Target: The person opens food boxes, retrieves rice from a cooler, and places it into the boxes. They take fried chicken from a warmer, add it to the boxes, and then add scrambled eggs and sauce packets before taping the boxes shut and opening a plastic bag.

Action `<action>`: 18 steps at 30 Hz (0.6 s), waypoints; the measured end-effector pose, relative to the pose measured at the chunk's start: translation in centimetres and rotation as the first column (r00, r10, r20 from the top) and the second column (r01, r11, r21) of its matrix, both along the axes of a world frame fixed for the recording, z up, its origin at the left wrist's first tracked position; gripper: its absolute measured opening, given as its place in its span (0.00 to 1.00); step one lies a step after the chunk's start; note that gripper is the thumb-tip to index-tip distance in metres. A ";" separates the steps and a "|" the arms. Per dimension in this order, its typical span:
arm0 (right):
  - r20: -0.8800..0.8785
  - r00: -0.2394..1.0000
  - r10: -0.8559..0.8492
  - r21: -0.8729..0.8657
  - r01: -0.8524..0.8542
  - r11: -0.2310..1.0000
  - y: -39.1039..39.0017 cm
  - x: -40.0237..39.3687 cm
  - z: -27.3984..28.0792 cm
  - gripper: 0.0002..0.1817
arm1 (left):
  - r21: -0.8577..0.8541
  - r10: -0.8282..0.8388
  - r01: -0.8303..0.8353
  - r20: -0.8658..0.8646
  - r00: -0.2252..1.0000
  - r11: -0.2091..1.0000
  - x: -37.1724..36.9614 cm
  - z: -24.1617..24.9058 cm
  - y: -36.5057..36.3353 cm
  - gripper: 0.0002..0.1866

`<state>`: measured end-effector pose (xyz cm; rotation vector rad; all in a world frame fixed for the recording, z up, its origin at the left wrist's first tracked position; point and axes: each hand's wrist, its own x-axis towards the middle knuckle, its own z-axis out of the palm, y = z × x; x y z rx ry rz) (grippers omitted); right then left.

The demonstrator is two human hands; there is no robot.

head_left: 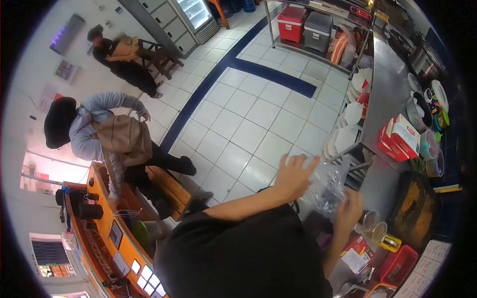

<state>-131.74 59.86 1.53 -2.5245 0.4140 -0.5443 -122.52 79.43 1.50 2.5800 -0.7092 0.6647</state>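
At the frame's lower centre, the left hand and right hand both pinch the clear plastic bag; spreading it evenly should prevent tearing.

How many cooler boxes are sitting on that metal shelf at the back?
2: a red cooler on the left and a grey cooler right beside it, both on the metal shelf. Others may be hidden.

Commercial kitchen, steel counter, stacked plates (white), coolers; glass-door fridge
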 end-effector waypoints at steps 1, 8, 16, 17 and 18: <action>-0.031 0.992 0.123 -0.006 -0.124 0.992 0.9 0.0 0.0 0.15 | 0.004 -0.004 0.004 -0.010 1.000 1.000 -0.3 -0.3 -0.4 0.20; -0.072 0.989 0.128 -0.212 -0.140 0.967 -0.5 -2.6 -2.3 0.14 | -0.139 -0.375 0.351 -0.258 0.890 0.926 1.3 -1.1 -1.7 0.07; -0.099 0.909 -0.405 -0.005 0.407 0.913 -1.6 -6.2 -4.7 0.07 | -0.098 -0.067 0.014 -0.559 0.827 0.995 4.6 -1.6 1.6 0.10; -0.039 0.902 -0.431 0.203 0.429 0.880 -2.0 -6.6 -5.4 0.07 | -0.088 -0.087 0.045 -0.559 0.824 0.995 4.6 -1.9 1.4 0.12; -0.050 0.901 -0.431 0.218 0.431 0.875 -1.6 -8.2 -5.0 0.07 | -0.069 -0.077 0.047 -0.563 0.823 0.997 3.0 -1.1 1.7 0.12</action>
